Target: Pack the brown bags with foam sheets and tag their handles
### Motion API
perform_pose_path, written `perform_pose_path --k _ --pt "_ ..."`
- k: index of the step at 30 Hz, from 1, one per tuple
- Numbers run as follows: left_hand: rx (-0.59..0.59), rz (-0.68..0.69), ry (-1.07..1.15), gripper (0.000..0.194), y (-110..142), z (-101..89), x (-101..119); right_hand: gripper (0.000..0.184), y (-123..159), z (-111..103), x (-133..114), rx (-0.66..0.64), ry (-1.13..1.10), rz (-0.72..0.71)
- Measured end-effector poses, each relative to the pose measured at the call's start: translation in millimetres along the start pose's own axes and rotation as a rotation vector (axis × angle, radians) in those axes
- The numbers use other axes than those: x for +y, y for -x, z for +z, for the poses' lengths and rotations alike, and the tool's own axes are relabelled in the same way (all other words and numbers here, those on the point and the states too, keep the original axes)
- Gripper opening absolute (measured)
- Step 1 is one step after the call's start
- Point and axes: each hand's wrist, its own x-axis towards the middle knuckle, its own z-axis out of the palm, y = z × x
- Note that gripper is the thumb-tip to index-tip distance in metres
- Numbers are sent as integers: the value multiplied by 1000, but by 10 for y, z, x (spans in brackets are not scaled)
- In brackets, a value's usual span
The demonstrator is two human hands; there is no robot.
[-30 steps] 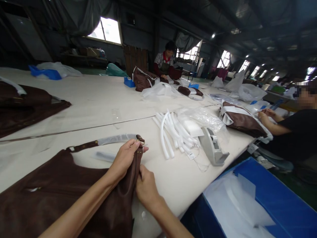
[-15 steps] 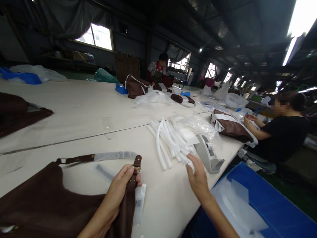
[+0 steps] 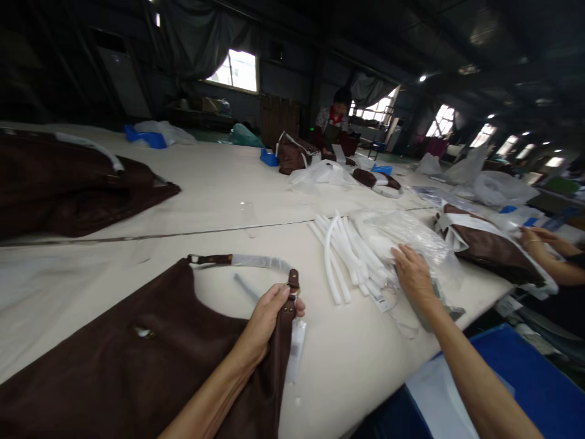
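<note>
My left hand (image 3: 269,314) grips the strap end of a dark brown handbag (image 3: 150,353), its thumb and fingers closed by the metal ring. Part of the bag's strap has a pale wrap (image 3: 256,261) around it. My right hand (image 3: 415,277), fingers stretched forward, reaches over a grey tape dispenser (image 3: 452,312), mostly hidden beneath it. Its fingertips are at the edge of white sheets and clear plastic (image 3: 420,235); whether they touch I cannot tell. Just left of that hand lie several white foam tubes (image 3: 350,253) and a small tag (image 3: 380,301).
Another brown bag (image 3: 91,189) rests at the far left of the white table (image 3: 219,213). A wrapped brown bag (image 3: 489,244) lies at the right, near a co-worker's hands (image 3: 543,244). Below the table edge stands a blue bin (image 3: 534,372). Another person (image 3: 336,122) works across the table.
My right hand has moved forward from beside the foam tubes to above the dispenser, by the plastic. My left hand keeps its hold. The view has turned left.
</note>
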Motion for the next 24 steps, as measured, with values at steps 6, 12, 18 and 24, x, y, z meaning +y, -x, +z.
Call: perform_pose_path --k 6,12,18,24 --pt "-26 16 34 42 39 13 -19 35 387 -282 -428 180 125 62" --pt "-22 42 62 46 38 1 -40 33 1102 123 -929 -59 -467 495" --pt "2 18 68 46 84 11 -12 32 1381 927 -1178 -235 -821 620" --pt "-28 85 73 46 58 -3 -42 25 1392 1208 -1499 -361 -1163 725"
